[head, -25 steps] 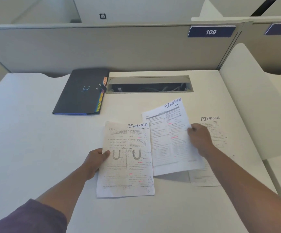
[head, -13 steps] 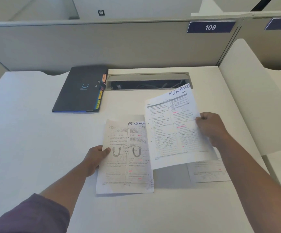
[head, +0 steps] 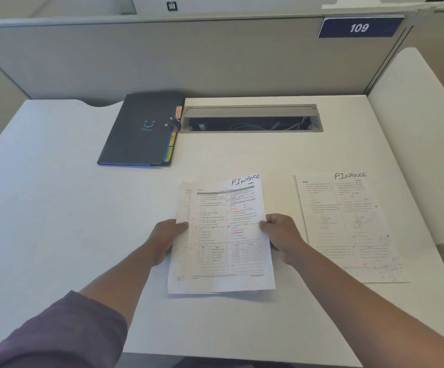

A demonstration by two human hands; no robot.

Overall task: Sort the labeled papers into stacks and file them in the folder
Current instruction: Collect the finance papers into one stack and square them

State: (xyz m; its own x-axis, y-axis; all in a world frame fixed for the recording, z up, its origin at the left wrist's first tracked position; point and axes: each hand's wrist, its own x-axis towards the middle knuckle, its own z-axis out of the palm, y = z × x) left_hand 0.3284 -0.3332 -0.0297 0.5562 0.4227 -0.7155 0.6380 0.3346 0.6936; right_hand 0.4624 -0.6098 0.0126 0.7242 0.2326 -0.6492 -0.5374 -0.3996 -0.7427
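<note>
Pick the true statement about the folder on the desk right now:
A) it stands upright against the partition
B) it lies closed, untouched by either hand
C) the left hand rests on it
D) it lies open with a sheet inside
B: the dark folder lies flat and closed at the back of the desk, while the left hand and right hand both grip the FINANCE sheets nearer the person.

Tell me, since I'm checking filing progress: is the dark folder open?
No, the dark folder lies closed on the desk, only its coloured tabs showing.

White desk (head: 56, 208): folder (head: 141, 131), papers (head: 348, 227)
</note>
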